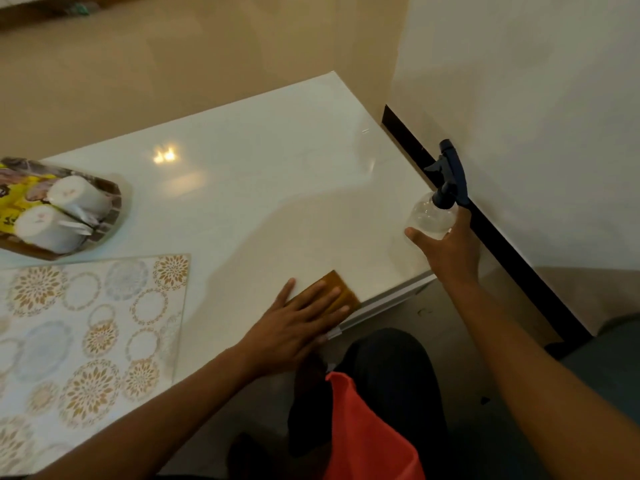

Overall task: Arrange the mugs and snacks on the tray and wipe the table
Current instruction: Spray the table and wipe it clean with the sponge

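Fingers of the left hand (pixel 298 320) lie straight and slightly spread, flat on the brown cleaning cloth (pixel 341 292) at lower centre, while the right hand (pixel 446 244) curls round the clear belly of the spray bottle (pixel 433 213) at the right edge, thumb stretched to its left side. Taking things by size, the white table (pixel 263 188) fills the middle of the frame; its glossy top looks hard and slick, so a pad should glide under light downward pressure rather than drag. Next, the patterned placemat (pixel 86 341) at lower left looks thin and flexible, likely to slide if pushed at its edge, so lifting it by a corner seems wiser. At the far left sits the tray (pixel 116 202), already holding two white mugs (pixel 74 194) lying on their sides beside a yellow snack packet (pixel 15 199); the mugs look ceramic, breakable and prone to roll, so the tray is best carried level by both ends. Light and rigid, the bottle is best held at its neck under the dark trigger. Smallest, the cloth is soft and is best pressed under a flat palm.
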